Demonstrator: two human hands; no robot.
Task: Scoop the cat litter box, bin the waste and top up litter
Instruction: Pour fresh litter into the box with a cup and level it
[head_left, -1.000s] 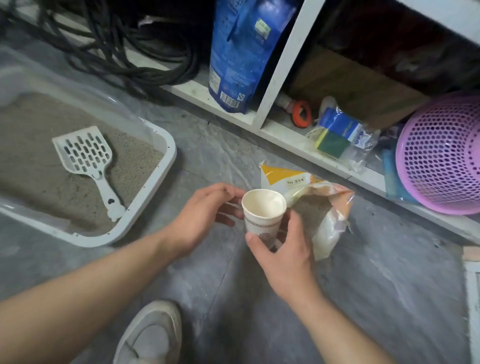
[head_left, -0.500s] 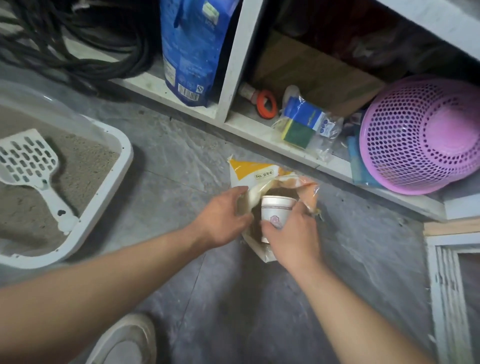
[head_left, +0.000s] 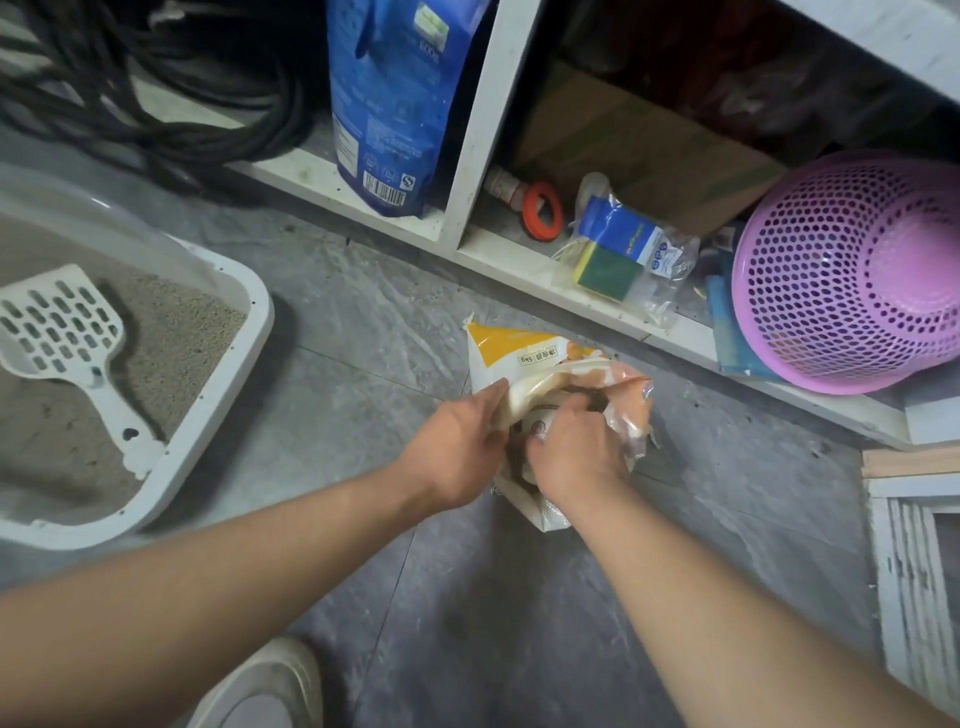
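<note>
At the centre of the frame our left hand (head_left: 457, 447) pinched the mouth of the litter bag (head_left: 524, 353) open on the floor. Our right hand (head_left: 576, 452) gripped the paper cup (head_left: 537, 428), pushed inside the bag. The scoop (head_left: 67, 332) lay in the litter box (head_left: 218, 395) at left.

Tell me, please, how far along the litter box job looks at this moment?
Scooping looks finished: the scoop lies idle on the litter in the litter box. In hand is the top-up: the left hand holds the litter bag open while the right hand dips a paper cup inside. Pouring into the box remains.
</note>
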